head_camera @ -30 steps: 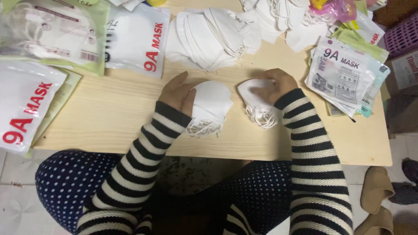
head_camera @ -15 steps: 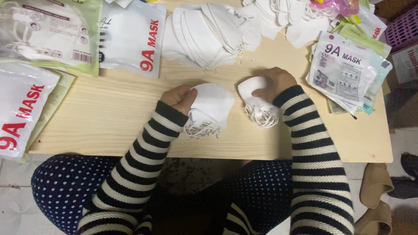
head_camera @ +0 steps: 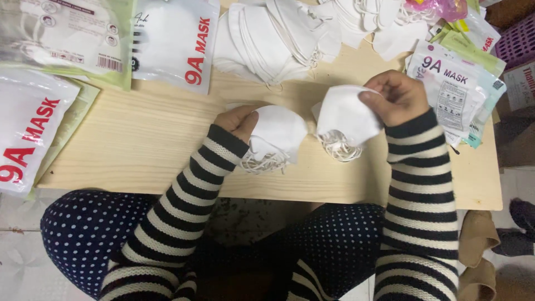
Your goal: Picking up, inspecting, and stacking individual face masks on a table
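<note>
I see two small stacks of white face masks mid-table. Left stack of masks (head_camera: pixel 276 134) sits just under centre, ear loops spilling at its 6 o'clock; left hand (head_camera: pixel 238 121) is at its 9 o'clock, fingers curled closed round the stack's edge, thumb on top. Right stack of masks (head_camera: pixel 344 118) lies just beside it at 3 o'clock, tilted up off the wooden table (head_camera: pixel 145 145), loops hanging underneath; right hand (head_camera: pixel 394 96) pinches its upper right edge, fingers bent shut on it. Both sleeves are striped. At 12 o'clock from the stacks: a big loose pile of white masks (head_camera: pixel 278 39). At 2 o'clock, past the right hand: a fanned heap of printed pouches (head_camera: pixel 454 89). At 10–11 o'clock: larger packed mask bags (head_camera: pixel 178 42), more at the far left edge (head_camera: pixel 28 134). Purple basket (head_camera: pixel 515 42) at far top right.
</note>
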